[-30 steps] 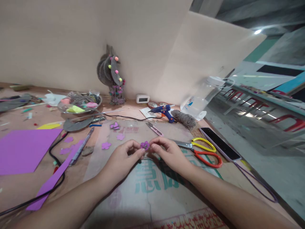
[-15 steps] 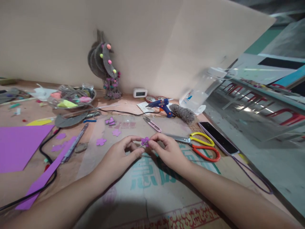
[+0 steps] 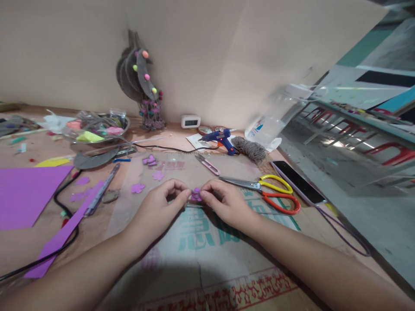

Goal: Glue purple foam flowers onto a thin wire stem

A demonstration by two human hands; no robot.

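Observation:
A small purple flower cutout is held between my two hands over the middle of the work mat. My left hand has thumb and forefinger pinched at the flower's left side. On its right edge, the fingertips of my right hand are closed. A thin greyish strand seems to lie across the flower, though fingers partly hide it. Loose purple flowers lie left of my left hand, with a small stack of purple pieces farther back. Scissors with yellow and red handles lie just behind my right hand.
Behind are pink thread snips, a blue glue gun, grey yarn, a clock and a bottle. A phone lies right. Purple sheet, pen, black cord and filled bowl are left.
The flower has turned between my fingertips, and my left fingers have drawn slightly left. Both hands stay in nearly the same place. The view has shifted a little.

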